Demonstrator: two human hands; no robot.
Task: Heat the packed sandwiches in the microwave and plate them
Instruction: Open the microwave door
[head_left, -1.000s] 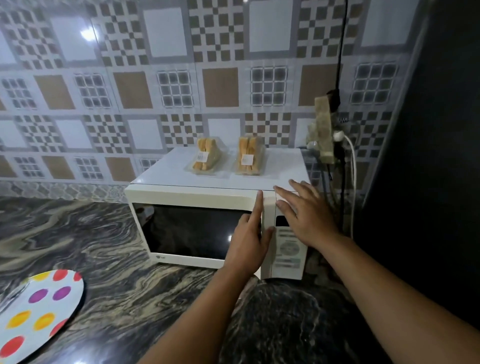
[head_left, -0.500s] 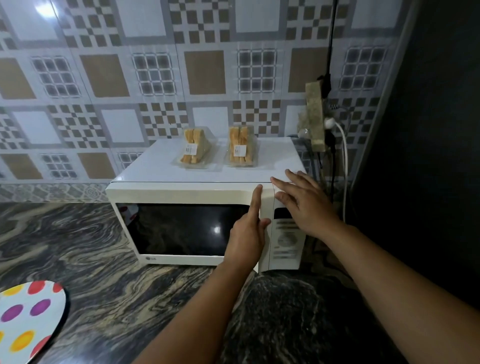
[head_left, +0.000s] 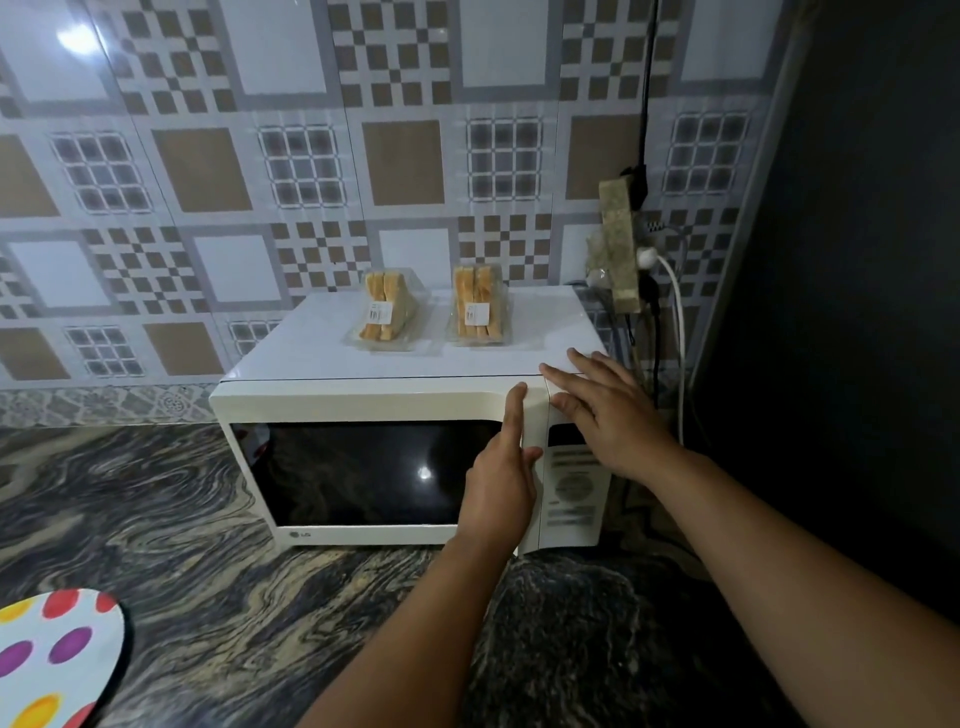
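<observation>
A white microwave (head_left: 363, 400) stands on the marbled counter, its dark door closed. Two packed sandwiches in clear wrap lie on its top: the left sandwich (head_left: 387, 312) and the right sandwich (head_left: 478, 306), each with a white label. My left hand (head_left: 501, 478) rests against the right edge of the door, index finger pointing up along it. My right hand (head_left: 608, 415) lies flat with fingers spread on the top right corner, above the control panel (head_left: 574, 488). Neither hand holds anything. A polka-dot plate (head_left: 52, 654) sits at the lower left.
A patterned tiled wall is behind the microwave. A power strip with plugs and cables (head_left: 623, 249) hangs at the right, close to the microwave. A dark tall surface (head_left: 857, 312) fills the right side. The marbled counter (head_left: 208, 571) stretches left and forward.
Both hands keep their places on the microwave's door edge and top corner. The camera has shifted, so the plate shows a bit more at the lower left than half a second ago.
</observation>
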